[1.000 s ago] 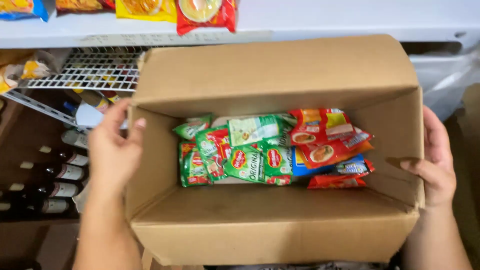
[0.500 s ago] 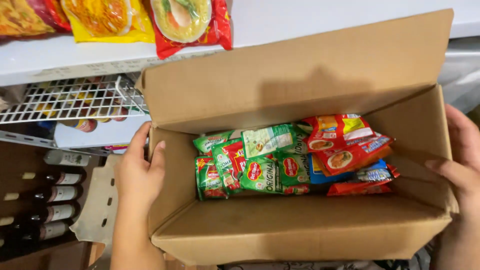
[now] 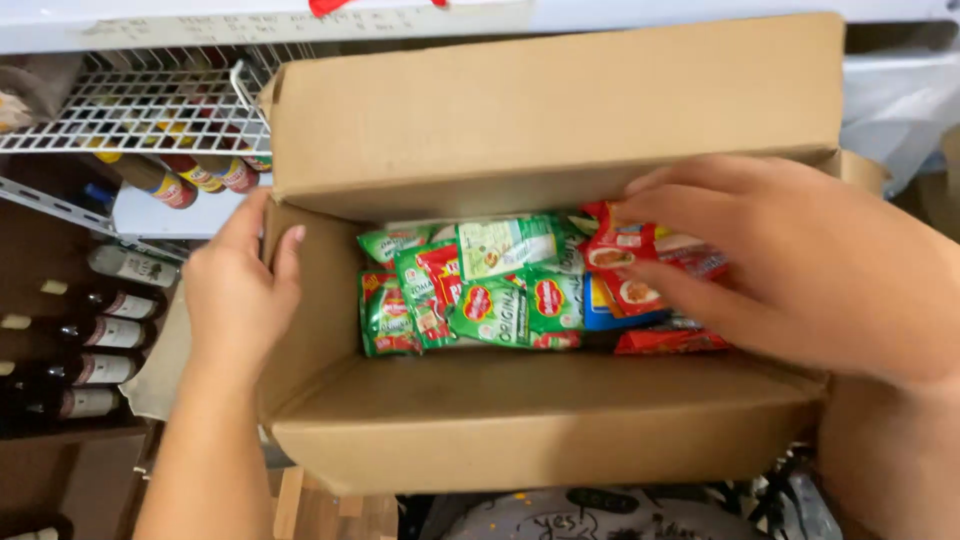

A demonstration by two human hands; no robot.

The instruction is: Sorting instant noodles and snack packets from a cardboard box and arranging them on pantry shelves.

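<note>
Box point(image 3: 540, 420) top open, flaps point(image 3: 560, 110) around

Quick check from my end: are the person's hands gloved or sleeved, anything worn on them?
Both are bare. The left hand has no glove, ring or watch, and its forearm shows no sleeve. The right hand is likewise ungloved, with no visible jewellery or sleeve. Fingernails are short and unpainted.

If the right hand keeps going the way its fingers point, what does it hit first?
Most likely the red sachets: the right hand reaches leftward into the cardboard box, fingertips over or already touching them. The green sachets lie beyond. Depth is unclear.
</note>
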